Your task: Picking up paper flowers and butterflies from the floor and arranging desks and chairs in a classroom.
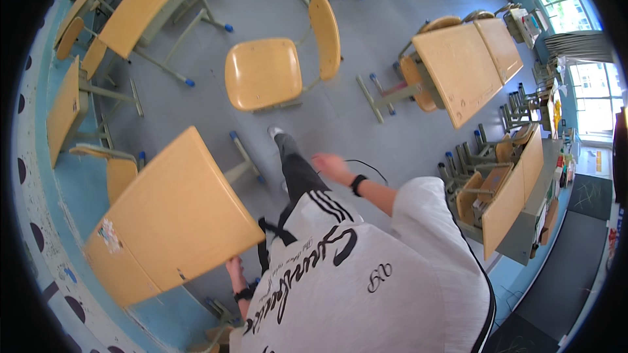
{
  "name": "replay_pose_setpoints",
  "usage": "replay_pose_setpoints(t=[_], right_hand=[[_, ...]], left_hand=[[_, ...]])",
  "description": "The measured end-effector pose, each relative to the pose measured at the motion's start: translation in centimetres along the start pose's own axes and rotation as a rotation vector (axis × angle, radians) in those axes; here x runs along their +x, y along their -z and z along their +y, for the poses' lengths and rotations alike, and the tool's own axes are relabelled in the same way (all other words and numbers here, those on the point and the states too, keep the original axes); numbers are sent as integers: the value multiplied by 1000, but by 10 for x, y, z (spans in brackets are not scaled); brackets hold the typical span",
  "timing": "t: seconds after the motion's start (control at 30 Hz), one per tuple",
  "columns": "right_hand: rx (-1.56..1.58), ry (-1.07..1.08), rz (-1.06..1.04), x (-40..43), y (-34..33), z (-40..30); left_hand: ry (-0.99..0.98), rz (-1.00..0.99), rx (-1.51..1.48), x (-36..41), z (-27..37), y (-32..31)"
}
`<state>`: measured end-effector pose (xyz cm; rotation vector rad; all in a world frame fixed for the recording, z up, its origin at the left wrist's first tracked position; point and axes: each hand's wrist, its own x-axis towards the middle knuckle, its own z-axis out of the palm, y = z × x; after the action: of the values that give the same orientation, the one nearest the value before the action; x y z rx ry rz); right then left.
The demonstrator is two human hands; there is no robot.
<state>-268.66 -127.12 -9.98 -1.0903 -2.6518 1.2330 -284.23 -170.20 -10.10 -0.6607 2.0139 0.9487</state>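
My right hand [333, 167] is blurred and hangs over the grey floor, touching no furniture; whether its fingers are apart cannot be made out. A black band circles that wrist, and a thin black cable [373, 166] shows beyond the hand. Low at the left, my left hand [235, 267] is at the edge of a wooden school desk [186, 206], its fingers partly hidden at the rim, so its grip is unclear. A wooden chair [265, 73] with a curved backrest stands on the floor ahead of my shoe [275, 131].
Another desk [152, 5] stands at the upper left, by a blue and white wall. Joined desks [456, 63] with chairs are at the right. Further right are more desks [515, 191], a grey cabinet [532, 215], windows and a blackboard [559, 255].
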Motion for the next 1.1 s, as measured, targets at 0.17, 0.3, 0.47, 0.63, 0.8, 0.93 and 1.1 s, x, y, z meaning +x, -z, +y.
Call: replay_pose_setpoints(t=[0.17,0.3,0.47,0.63,0.8,0.93,1.1], right_hand=[[-51,-524,281,-145,26,167],[357,-1043,232,-223,25,210],[59,-866,-113,-234,5,207],[247,-428,-35,-205,-6,172],[595,-394,122,-239,11,111],[488,-431,12,-286,-6,160],[459,-579,21,-293,3,174]], left_hand=[[-212,-27,331,9,-15,-9],[-269,-64,410,-2,-28,-8],[-434,15,381,-6,-83,4],[-411,-123,480,-42,-104,-30],[-565,-145,432,-51,-107,-51],[-785,-47,363,-64,-57,-75],[-921,22,256,-83,-12,-82]])
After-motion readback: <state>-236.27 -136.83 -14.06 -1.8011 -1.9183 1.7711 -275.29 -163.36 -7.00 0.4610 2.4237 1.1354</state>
